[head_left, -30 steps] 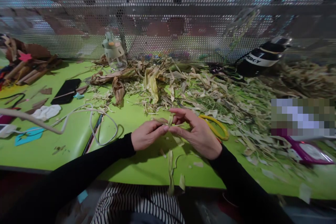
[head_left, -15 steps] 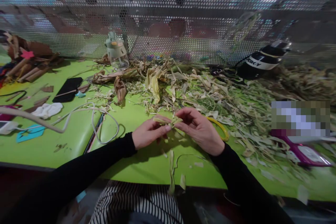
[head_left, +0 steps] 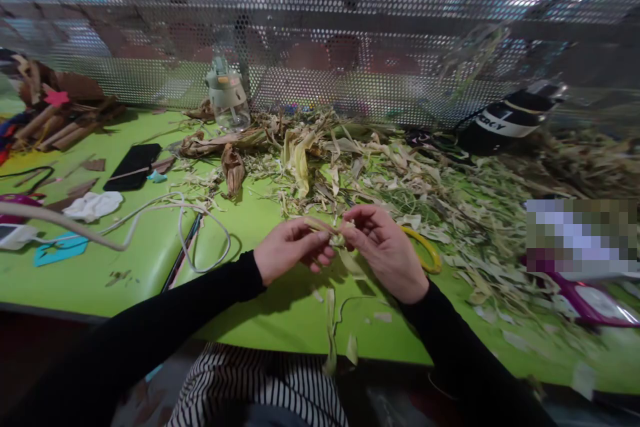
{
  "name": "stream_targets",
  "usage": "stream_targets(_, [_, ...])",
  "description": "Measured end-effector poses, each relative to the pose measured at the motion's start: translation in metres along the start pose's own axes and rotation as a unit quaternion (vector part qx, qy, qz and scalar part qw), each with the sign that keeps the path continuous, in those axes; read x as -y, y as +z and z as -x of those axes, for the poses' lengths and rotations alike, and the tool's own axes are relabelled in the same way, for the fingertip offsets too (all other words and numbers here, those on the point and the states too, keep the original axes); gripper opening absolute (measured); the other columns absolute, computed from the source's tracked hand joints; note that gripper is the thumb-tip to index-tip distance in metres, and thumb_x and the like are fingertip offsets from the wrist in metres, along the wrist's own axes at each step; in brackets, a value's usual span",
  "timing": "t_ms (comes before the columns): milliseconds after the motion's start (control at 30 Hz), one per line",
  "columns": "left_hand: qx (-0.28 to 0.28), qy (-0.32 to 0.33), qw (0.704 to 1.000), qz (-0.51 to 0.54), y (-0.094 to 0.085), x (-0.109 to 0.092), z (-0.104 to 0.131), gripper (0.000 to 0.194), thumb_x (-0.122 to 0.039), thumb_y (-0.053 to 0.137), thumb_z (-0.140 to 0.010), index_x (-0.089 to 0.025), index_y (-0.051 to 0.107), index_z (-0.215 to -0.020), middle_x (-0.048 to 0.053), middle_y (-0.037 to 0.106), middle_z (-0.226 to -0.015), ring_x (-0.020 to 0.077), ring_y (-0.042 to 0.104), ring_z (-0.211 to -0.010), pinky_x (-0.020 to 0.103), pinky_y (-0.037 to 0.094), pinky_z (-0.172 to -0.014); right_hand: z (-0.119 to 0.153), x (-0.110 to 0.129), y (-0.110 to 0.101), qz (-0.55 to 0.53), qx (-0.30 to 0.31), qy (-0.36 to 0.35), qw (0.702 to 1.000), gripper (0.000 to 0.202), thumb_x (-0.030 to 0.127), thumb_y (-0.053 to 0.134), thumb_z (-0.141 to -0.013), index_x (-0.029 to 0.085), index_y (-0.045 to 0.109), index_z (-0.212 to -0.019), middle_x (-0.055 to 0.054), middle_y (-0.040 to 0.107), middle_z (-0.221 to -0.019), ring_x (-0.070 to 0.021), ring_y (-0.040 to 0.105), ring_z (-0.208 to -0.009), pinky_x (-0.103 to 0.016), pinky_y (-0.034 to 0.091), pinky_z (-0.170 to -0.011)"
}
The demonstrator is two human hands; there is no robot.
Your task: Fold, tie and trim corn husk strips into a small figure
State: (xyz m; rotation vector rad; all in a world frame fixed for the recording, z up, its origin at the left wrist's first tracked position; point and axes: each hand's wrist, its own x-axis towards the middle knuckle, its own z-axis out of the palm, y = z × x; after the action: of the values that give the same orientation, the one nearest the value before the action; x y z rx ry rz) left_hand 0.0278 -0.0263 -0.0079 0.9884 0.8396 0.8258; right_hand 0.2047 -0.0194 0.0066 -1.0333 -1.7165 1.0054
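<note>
Over tbl [head_left: 270,323] | husk strip [head_left: 339,239]: pale grn, bunched | L fingers [head_left: 317,239], R fingers [head_left: 361,239] pinching it

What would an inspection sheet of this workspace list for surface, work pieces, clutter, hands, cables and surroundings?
Surface: green tabletop, littered with scraps.
Work pieces: pale plant strip, partly hidden.
Clutter: heap of dry plant strips, dark phone, clear bottle, black bottle, yellow handle.
Hands: left hand and right hand both pinch the pale plant strip.
Cables: white cable looped near the left sleeve.
Surroundings: perforated screen beyond the heap.
</note>
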Motion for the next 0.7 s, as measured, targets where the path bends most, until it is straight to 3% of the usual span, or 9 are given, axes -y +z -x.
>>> stream_targets(100, [-0.027, -0.009, 0.998, 0.057, -0.0037, -0.0018, -0.0016, 0.029, -0.039, 0.064, -0.077, -0.013, 0.059, -0.09, 0.004, 0.068, -0.074, 0.0093, 0.063, -0.062, 0.02, 0.049, -0.057, -0.0006, 0.0029, -0.001, 0.011, 0.001, -0.01, 1.0, 0.03, 0.037, 0.059, -0.083, 0.02, 0.051, -0.107, -0.003, 0.056, -0.086, -0.0129, 0.056, -0.071, -0.025, 0.05, -0.06])
stream_targets(267, [0.012, 0.008, 0.994, 0.106, -0.0025, 0.0019, -0.003, 0.044, -0.025, 0.079, -0.061, -0.014, 0.059, -0.098, 0.002, 0.068, -0.077, 0.0096, 0.063, -0.065, 0.026, 0.05, -0.069, -0.0009, -0.0008, 0.0031, 0.01, -0.05, 0.001, 0.999, 0.022, 0.037, 0.065, -0.078, 0.019, 0.053, -0.082, 0.002, 0.053, -0.068, -0.01, 0.051, -0.055, -0.023, 0.046, -0.05])
stream_targets(400, [0.039, -0.008, 0.995, 0.093, 0.0003, 0.0069, -0.0044, 0.045, -0.031, 0.081, -0.058, -0.014, 0.061, -0.094, 0.002, 0.068, -0.072, 0.0121, 0.063, -0.065, 0.028, 0.05, -0.068, 0.0007, -0.0016, 0.006, -0.005, -0.008, 0.019, 1.0, 0.019, 0.038, 0.06, -0.082, 0.019, 0.056, -0.084, 0.0, 0.059, -0.069, -0.0121, 0.057, -0.056, -0.026, 0.049, -0.052])
stream_targets(533, [-0.012, 0.009, 0.994, 0.111, -0.0029, 0.0056, -0.0054, 0.043, -0.035, 0.079, -0.06, -0.014, 0.062, -0.093, 0.003, 0.068, -0.079, 0.0131, 0.064, -0.072, 0.03, 0.05, -0.074, 0.0019, 0.0015, 0.0045, 0.124, -0.027, -0.065, 0.99, 0.01, 0.029, 0.058, -0.084, 0.02, 0.06, -0.086, -0.002, 0.063, -0.077, -0.0145, 0.059, -0.066, -0.029, 0.05, -0.061])
stream_targets(700, [-0.012, 0.028, 0.995, 0.1, -0.0034, 0.0005, -0.0042, 0.044, -0.026, 0.081, -0.056, -0.016, 0.062, -0.094, 0.001, 0.065, -0.088, 0.0099, 0.062, -0.075, 0.026, 0.047, -0.074, 0.0036, 0.0037, 0.005, 0.293, -0.046, -0.209, 0.932, 0.01, 0.018, 0.054, -0.084, 0.021, 0.058, -0.091, -0.006, 0.063, -0.09, -0.0204, 0.058, -0.082, -0.035, 0.046, -0.07])
